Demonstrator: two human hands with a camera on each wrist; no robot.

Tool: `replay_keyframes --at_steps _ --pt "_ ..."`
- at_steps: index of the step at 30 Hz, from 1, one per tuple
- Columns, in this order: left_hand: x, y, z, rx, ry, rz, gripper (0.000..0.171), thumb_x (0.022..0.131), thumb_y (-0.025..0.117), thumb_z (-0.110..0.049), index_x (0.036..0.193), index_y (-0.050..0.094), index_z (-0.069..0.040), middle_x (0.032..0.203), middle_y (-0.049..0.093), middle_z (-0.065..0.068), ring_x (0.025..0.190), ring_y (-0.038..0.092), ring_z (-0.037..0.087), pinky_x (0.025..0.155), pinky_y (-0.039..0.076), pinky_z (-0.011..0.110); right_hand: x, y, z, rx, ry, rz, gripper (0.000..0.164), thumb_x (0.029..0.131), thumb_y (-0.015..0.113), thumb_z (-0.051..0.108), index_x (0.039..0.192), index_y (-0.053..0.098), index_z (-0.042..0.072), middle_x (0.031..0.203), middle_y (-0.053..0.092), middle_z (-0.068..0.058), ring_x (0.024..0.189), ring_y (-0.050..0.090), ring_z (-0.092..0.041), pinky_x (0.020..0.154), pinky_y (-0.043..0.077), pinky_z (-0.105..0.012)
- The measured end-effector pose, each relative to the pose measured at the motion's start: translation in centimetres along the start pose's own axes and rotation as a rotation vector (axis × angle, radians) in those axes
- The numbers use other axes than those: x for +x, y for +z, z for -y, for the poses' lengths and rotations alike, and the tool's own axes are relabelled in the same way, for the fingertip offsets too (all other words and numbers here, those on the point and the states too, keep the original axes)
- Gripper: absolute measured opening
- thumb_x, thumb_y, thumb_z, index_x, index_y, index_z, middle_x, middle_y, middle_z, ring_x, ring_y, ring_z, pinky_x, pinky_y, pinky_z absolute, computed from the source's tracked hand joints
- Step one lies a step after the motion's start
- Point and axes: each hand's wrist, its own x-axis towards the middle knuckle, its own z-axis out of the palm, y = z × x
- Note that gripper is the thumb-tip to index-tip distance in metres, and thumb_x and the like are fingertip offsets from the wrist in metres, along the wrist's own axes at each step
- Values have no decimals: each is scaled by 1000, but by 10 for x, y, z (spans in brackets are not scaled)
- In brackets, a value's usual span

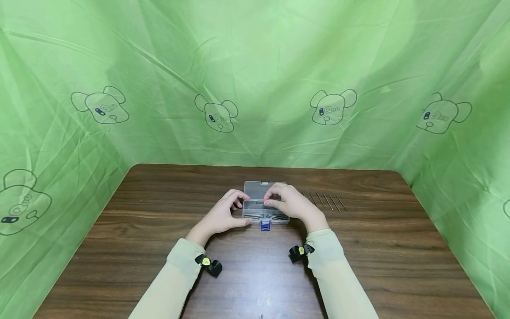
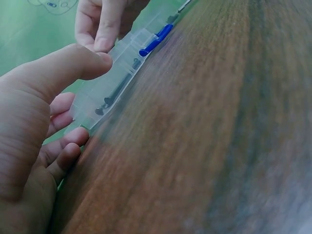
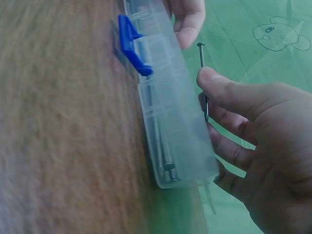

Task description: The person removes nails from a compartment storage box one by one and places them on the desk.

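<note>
A clear plastic compartment box lies on the table with its lid folded back. Its blue latch hangs at the front. Several nails lie in the front compartments. My left hand grips the box's left end, thumb on the front edge and fingers round the far side. Over the back compartments, my right hand pinches a nail between thumb and fingers. In the right wrist view the nail's head points up past the thumb tip.
Several loose nails lie in a row on the brown wooden table, to the right of the box. A green cloth with mouse-like outline drawings hangs behind the table and along both sides.
</note>
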Motion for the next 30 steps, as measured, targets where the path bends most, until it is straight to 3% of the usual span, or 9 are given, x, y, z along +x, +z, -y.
replay_keyframes --at_steps 12,23,30 --pt "3 0 -2 11 16 -2 62 84 96 -28 136 66 -14 124 60 4 103 59 20 86 51 36 -4 -15 9 86 37 -52 6 105 76 20 108 75 15 102 72 5 99 67 -15 95 55 -45" --pt "3 2 1 7 18 -1 62 85 96 -31 136 66 -16 123 60 3 102 58 18 86 51 36 -13 -25 10 53 22 -71 12 105 75 16 115 80 10 104 72 5 97 64 -15 90 56 -48" --pt "0 1 2 6 14 -5 62 85 96 -32 137 66 -15 123 61 5 101 59 19 86 51 37 -21 -39 18 50 -30 -90 8 106 73 16 112 77 13 101 68 6 93 62 -14 80 55 -44"
